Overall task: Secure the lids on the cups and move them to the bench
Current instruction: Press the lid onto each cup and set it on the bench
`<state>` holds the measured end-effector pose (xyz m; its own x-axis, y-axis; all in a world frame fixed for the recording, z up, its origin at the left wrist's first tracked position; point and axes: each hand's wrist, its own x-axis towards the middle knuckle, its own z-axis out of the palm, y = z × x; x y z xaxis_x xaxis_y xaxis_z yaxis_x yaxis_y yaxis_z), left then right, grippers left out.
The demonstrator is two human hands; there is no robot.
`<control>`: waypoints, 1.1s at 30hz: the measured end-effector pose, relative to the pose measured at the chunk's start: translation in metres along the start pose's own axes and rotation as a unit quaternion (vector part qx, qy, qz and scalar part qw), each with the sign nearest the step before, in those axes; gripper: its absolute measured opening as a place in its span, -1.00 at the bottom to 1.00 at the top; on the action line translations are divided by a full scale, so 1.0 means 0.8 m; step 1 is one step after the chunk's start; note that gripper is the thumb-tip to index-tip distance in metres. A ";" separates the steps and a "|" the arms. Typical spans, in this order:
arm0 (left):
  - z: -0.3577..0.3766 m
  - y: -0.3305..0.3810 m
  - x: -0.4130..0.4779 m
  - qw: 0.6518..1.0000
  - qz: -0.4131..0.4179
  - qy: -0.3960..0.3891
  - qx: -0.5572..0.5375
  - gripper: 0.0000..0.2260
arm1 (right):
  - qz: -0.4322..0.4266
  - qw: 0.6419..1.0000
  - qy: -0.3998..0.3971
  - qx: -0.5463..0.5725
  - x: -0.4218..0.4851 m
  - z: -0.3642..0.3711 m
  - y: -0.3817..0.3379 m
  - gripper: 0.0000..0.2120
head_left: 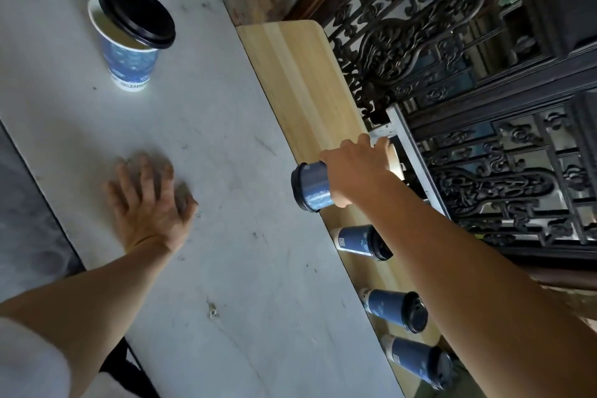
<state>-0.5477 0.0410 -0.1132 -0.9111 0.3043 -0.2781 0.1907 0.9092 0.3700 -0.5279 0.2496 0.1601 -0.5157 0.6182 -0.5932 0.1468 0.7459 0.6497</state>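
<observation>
My right hand (353, 168) grips a blue paper cup (311, 187) with a black lid on it, held over the wooden bench (300, 74) just past the table's edge. My left hand (150, 203) rests flat on the grey marble table (193, 155), fingers spread, holding nothing. At the table's far left stands another blue cup (130, 63), its black lid (137, 14) lying askew across the rim so part of the opening shows. Three lidded blue cups stand on the bench under my right arm: one (360, 241), a second (392, 308) and a third (418, 362).
A dark carved wooden screen (468, 74) runs along the far side of the bench. A pale metal frame (410, 152) stands between bench and screen. The bench's far end beyond my right hand is bare wood. A black strap (129, 368) hangs near my left elbow.
</observation>
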 end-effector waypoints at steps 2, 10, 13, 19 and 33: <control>0.001 0.000 0.001 1.000 0.002 0.000 0.004 -0.30 | 0.000 1.000 -0.005 -0.003 0.001 0.000 0.001 -0.46; 0.000 0.001 0.002 1.000 -0.002 0.004 0.013 -0.33 | -0.014 0.998 0.015 -0.063 0.011 -0.006 -0.012 -0.50; 0.000 0.000 0.001 1.000 0.002 0.008 0.014 -0.33 | -0.012 0.998 0.009 -0.061 0.014 -0.010 -0.012 -0.49; -0.001 0.001 0.000 1.000 -0.005 0.003 0.008 -0.31 | -0.012 0.997 0.002 -0.072 0.018 -0.011 -0.012 -0.51; 0.001 0.000 0.001 1.000 -0.003 -0.002 0.016 -0.33 | -0.024 0.999 -0.032 0.001 0.038 0.010 0.000 -0.43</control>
<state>-0.5480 0.0414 -0.1138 -0.9103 0.3007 -0.2845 0.1974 0.9194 0.3402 -0.5370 0.2707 0.1382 -0.4665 0.5957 -0.6539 0.1242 0.7760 0.6184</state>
